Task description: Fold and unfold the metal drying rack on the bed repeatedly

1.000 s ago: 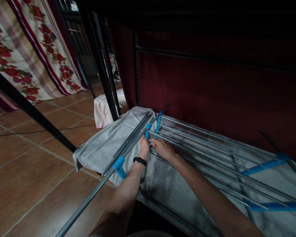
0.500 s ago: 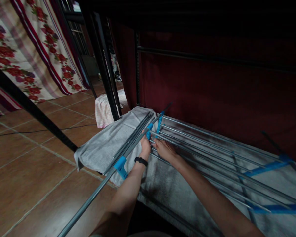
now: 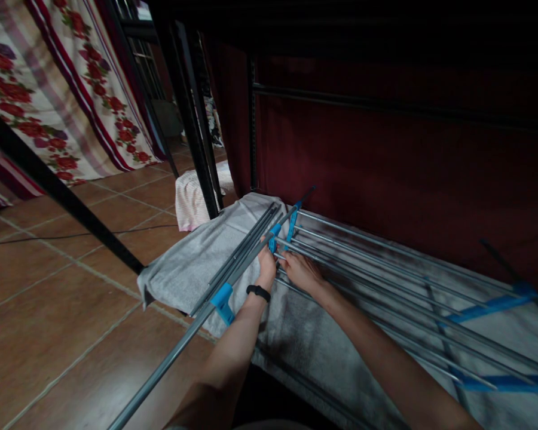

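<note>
Long grey pole (image 3: 179, 349) runs diagonally from bottom left up toward the hands, blue clip (image 3: 223, 300) on it lying over the grey towel (image 3: 192, 263). Left hand (image 3: 267, 266), black band on the wrist, sits against the pole just below a second blue joint (image 3: 272, 236); fingers are on the far side, so I can't tell whether they're wrapped round the pole. Right hand (image 3: 301, 272) just beside it, fingers curled onto one of the thin metal rods (image 3: 363, 263); how tight the hold is, can't tell. Folded drying rack (image 3: 412, 310) lies flat on the towel, rods running right to blue brackets (image 3: 488, 309). Farther: tiled floor (image 3: 49, 310), pink cloth bundle (image 3: 190, 200), dark frame leg (image 3: 192, 119), dark red curtain (image 3: 385, 167), floral curtain (image 3: 58, 101).
</note>
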{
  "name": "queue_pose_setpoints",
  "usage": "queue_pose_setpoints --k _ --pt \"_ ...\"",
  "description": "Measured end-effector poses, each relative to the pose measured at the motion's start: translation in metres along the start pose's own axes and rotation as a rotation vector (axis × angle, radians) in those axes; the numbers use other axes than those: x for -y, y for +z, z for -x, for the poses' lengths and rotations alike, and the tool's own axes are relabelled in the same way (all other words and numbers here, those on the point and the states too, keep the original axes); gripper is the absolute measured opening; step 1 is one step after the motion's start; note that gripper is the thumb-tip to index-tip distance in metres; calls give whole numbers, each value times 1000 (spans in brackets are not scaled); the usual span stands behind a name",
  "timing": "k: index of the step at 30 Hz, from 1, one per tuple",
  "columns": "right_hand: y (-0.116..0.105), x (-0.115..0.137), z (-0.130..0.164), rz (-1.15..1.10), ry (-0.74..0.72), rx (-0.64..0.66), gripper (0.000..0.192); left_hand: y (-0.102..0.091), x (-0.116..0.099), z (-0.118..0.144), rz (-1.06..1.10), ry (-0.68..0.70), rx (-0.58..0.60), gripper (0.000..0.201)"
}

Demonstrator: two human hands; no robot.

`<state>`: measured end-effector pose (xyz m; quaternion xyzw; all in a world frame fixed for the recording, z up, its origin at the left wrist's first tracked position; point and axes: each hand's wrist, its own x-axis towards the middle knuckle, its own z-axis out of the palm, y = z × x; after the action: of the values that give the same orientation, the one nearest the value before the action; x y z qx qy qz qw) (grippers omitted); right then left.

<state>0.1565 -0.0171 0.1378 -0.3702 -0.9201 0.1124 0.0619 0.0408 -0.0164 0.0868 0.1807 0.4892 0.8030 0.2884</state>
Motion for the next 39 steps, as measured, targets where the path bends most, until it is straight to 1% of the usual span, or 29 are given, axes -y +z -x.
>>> queue_pose_setpoints --k 4,7,10,13,17,24,30,34,36,39 --pt "1 -1 -2 1 5 -12 31 0 1 1 22 -42 -5 40" --pt "3 -1 -2 7 29 -4 31 1 0 0 20 -39 -7 40" --pt "4 0 -2 13 40 7 32 3 -3 0 10 -34 -35 40" --pt "4 0 -2 17 36 13 34 5 -5 0 -4 -59 -59 40" --pt "4 -1 -3 26 32 23 33 4 -6 2 -1 -54 -37 38" --pt "5 -3 -4 -5 -10 2 34 2 -6 5 10 -36 2 37" --pt "3 -3 -5 -3 -13 17 31 0 0 4 20 -14 8 39" --pt "0 -3 1 6 -71 -27 39 -2 4 3 29 -29 15 41" --pt "0 -2 9 52 -46 -50 42 -1 4 3 41 -54 15 41" --pt "0 -4 21 143 42 -37 35 0 3 4 59 -82 -4 41"
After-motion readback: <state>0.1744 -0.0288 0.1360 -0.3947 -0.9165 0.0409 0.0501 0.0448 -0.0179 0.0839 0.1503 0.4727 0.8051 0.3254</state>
